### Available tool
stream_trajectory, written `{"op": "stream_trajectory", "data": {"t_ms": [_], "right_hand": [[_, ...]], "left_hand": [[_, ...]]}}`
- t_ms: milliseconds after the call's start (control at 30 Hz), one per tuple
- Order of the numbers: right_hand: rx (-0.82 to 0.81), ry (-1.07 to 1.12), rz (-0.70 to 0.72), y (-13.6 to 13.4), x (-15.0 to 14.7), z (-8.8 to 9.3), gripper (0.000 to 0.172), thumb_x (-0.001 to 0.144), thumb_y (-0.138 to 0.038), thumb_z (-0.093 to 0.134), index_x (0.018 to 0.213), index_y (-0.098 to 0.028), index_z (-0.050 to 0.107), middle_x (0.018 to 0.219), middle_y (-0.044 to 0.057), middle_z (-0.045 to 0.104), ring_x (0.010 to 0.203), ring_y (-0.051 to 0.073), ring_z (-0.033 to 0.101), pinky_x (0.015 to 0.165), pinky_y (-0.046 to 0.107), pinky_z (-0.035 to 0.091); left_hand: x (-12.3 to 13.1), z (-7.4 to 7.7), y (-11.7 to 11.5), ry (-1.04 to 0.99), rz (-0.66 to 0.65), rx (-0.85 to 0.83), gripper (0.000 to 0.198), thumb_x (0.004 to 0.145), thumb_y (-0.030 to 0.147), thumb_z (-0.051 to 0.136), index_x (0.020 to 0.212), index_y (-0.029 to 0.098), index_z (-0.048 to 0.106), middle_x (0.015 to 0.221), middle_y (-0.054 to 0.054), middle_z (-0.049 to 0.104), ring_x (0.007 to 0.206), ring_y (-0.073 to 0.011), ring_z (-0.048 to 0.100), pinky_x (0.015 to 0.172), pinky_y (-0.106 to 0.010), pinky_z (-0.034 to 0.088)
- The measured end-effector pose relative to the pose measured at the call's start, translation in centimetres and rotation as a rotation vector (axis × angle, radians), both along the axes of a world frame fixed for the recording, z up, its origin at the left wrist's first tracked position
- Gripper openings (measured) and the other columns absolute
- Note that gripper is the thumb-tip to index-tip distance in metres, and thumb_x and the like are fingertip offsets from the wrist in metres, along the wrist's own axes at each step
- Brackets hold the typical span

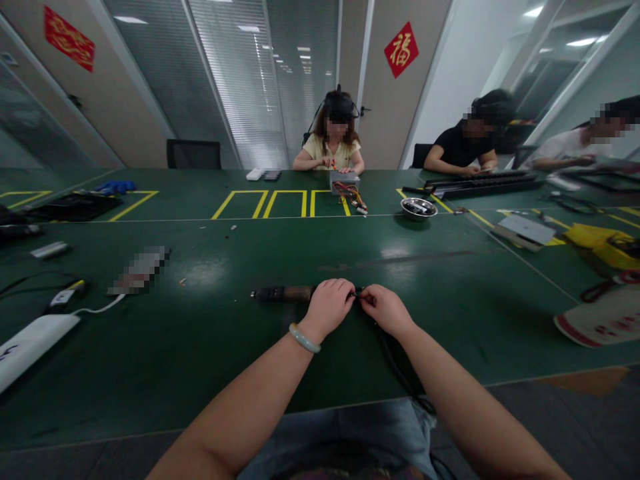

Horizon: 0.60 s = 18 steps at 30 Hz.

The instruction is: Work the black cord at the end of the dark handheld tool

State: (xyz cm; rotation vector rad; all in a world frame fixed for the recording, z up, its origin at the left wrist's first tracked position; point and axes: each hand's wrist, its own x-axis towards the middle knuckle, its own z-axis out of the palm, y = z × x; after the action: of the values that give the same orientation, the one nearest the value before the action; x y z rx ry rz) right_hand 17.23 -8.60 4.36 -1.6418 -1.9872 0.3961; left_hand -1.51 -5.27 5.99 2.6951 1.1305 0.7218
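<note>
A slim corded electric screwdriver (285, 293) with a black nose and brownish body lies on the green table, its tip pointing left. My left hand (329, 305), a pale bangle on its wrist, is closed round the rear of the tool and hides that end. Close beside it, my right hand (387, 309) pinches at the cord end where it meets the screwdriver; the fingers cover the joint. From there the black cord (395, 357) runs down over the table's front edge toward my lap.
On the left lie a white power bank (35, 343) and a cable to a blurred-out device (143, 270). A metal bowl (419, 208) stands beyond my hands. At the right are a cream bag (600, 317) and a yellow item (605, 245). Several people sit across the table.
</note>
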Motion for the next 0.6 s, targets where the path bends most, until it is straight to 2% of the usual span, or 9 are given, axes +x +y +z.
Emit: {"op": "stream_trajectory", "data": {"t_ms": [267, 600], "right_hand": [[0.029, 0.027, 0.041, 0.15, 0.39, -0.32, 0.008, 0.082, -0.018, 0.06, 0.085, -0.022, 0.066, 0.078, 0.0, 0.057, 0.07, 0.014, 0.052, 0.065, 0.025, 0.039], [0.039, 0.076, 0.021, 0.14, 0.36, -0.58, 0.01, 0.083, -0.019, 0.058, 0.089, -0.022, 0.066, 0.078, 0.0, 0.058, 0.071, 0.015, 0.053, 0.064, 0.025, 0.039]], "left_hand": [[-0.08, -0.17, 0.27, 0.011, -0.011, 0.0, 0.009, 0.09, 0.025, 0.059, 0.098, 0.022, 0.056, 0.1, -0.002, 0.062, 0.097, -0.0197, 0.057, 0.087, -0.035, 0.044], [-0.13, -0.18, 0.32, 0.009, -0.022, -0.003, 0.011, 0.091, 0.025, 0.059, 0.101, 0.022, 0.055, 0.101, -0.003, 0.061, 0.097, -0.0203, 0.057, 0.088, -0.035, 0.044]]}}
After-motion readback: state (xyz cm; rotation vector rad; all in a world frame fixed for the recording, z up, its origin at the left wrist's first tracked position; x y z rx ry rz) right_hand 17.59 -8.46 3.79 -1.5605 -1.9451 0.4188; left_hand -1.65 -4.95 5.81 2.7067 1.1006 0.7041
